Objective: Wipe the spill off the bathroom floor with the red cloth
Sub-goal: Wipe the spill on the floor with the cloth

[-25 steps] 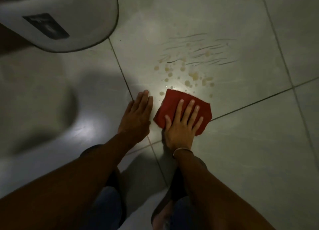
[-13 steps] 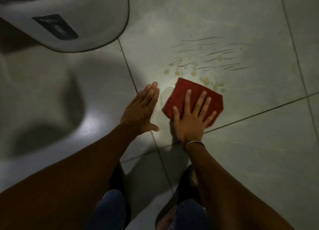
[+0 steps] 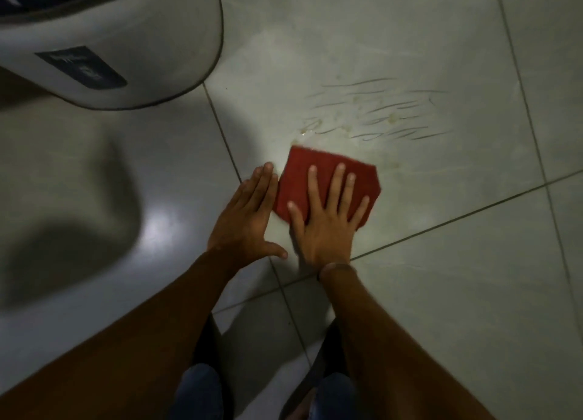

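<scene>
A folded red cloth [image 3: 328,170] lies flat on the grey tiled floor [image 3: 441,277]. My right hand [image 3: 325,224] presses on its near half with fingers spread. Beside it, my left hand [image 3: 246,217] rests flat on the tile, fingers together, fingertips touching the cloth's left edge. Beyond the cloth's far edge, yellowish drops and thin dark streaks of the spill [image 3: 378,116] mark the tile.
A white round-bodied appliance [image 3: 104,41] with a dark label stands at the upper left, close to the spill. A dark shadow covers the floor at the left. My knees in blue jeans show at the bottom edge.
My right hand has pushed the cloth forward over the cluster of drops, which now lies under it or is gone. My left hand slid forward beside it.
</scene>
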`<move>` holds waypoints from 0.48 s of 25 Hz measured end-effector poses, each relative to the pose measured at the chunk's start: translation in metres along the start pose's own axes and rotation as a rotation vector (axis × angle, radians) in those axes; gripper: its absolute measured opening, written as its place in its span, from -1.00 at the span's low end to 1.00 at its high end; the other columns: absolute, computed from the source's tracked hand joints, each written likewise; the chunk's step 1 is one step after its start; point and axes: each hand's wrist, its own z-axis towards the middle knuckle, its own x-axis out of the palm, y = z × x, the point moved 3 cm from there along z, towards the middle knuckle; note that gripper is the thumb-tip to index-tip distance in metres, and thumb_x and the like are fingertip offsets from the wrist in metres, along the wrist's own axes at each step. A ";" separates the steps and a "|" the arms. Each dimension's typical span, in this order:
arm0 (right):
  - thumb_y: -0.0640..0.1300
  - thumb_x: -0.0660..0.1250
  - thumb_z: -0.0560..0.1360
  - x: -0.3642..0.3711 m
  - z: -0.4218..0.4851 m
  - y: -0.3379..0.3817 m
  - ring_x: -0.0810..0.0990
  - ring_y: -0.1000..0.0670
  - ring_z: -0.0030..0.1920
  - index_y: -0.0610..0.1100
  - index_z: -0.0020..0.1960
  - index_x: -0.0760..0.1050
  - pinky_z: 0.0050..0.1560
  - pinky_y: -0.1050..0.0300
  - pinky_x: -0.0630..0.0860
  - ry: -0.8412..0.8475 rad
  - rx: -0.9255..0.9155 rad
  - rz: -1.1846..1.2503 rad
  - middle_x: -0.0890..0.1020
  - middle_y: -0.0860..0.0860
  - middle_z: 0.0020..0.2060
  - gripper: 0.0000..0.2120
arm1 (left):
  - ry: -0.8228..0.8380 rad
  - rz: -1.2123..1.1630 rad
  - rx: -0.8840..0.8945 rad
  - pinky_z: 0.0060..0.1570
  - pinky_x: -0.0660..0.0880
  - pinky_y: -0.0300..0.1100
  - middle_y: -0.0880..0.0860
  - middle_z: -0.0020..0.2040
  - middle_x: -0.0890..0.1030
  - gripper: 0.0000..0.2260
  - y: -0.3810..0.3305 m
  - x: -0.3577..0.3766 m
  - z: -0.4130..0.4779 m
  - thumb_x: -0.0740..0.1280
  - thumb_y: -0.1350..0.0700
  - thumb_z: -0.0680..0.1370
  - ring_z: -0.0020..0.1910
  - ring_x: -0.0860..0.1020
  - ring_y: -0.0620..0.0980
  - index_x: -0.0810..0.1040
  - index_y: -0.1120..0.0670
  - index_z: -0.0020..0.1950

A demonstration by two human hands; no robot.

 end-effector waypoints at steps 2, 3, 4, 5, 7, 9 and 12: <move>0.45 -0.05 0.68 -0.004 -0.030 -0.029 -0.08 -0.26 0.79 0.13 0.79 -0.06 0.69 -0.53 -0.06 0.031 -0.051 -0.024 -0.07 -0.15 0.79 -0.22 | -0.045 -0.022 -0.057 0.73 0.00 0.14 0.20 0.75 -0.19 0.38 -0.004 -0.006 0.008 0.44 -0.54 0.26 0.75 -0.18 0.18 -0.17 0.22 0.72; 0.44 -0.05 0.67 -0.009 -0.021 -0.053 -0.05 -0.27 0.78 0.14 0.79 -0.03 0.68 -0.54 -0.01 0.019 0.011 -0.011 -0.05 -0.15 0.79 -0.22 | -0.050 -0.020 -0.064 0.72 0.02 0.15 0.21 0.75 -0.18 0.37 -0.005 -0.010 0.016 0.46 -0.52 0.26 0.75 -0.18 0.19 -0.16 0.23 0.72; 0.44 -0.05 0.65 -0.013 -0.003 -0.074 -0.03 -0.27 0.78 0.14 0.79 -0.02 0.66 -0.56 0.03 -0.001 0.120 0.000 -0.04 -0.16 0.79 -0.22 | -0.061 -0.020 -0.064 0.72 0.03 0.15 0.22 0.75 -0.17 0.37 -0.003 -0.012 0.025 0.46 -0.51 0.25 0.75 -0.16 0.20 -0.14 0.24 0.72; 0.44 -0.07 0.65 -0.021 0.023 -0.086 -0.05 -0.28 0.78 0.14 0.79 -0.05 0.64 -0.57 0.05 -0.034 0.257 0.041 -0.05 -0.16 0.79 -0.21 | -0.081 -0.019 -0.066 0.72 0.04 0.15 0.22 0.75 -0.15 0.38 0.001 -0.013 0.031 0.46 -0.52 0.24 0.75 -0.14 0.21 -0.12 0.25 0.72; 0.45 -0.13 0.65 -0.031 0.083 -0.079 -0.11 -0.29 0.78 0.14 0.79 -0.13 0.62 -0.61 0.01 -0.092 0.422 0.131 -0.11 -0.17 0.79 -0.21 | -0.116 -0.002 -0.070 0.72 0.05 0.14 0.24 0.75 -0.10 0.39 0.009 -0.012 0.039 0.40 -0.57 0.21 0.75 -0.10 0.23 -0.09 0.26 0.71; 0.44 -0.13 0.66 -0.032 0.102 -0.045 -0.12 -0.30 0.78 0.14 0.79 -0.13 0.64 -0.61 -0.05 -0.086 0.283 0.096 -0.11 -0.18 0.79 -0.22 | -0.133 0.013 -0.053 0.72 0.04 0.15 0.26 0.75 -0.07 0.41 0.015 -0.015 0.041 0.37 -0.60 0.19 0.75 -0.07 0.24 -0.06 0.28 0.71; 0.43 -0.06 0.68 -0.019 0.032 -0.028 -0.10 -0.26 0.79 0.16 0.79 -0.07 0.70 -0.49 -0.12 -0.001 -0.069 -0.033 -0.08 -0.16 0.79 -0.24 | -0.167 -0.031 -0.136 0.72 -0.02 0.15 0.23 0.75 -0.11 0.46 0.023 -0.026 0.042 0.41 -0.61 0.15 0.75 -0.11 0.22 -0.10 0.26 0.71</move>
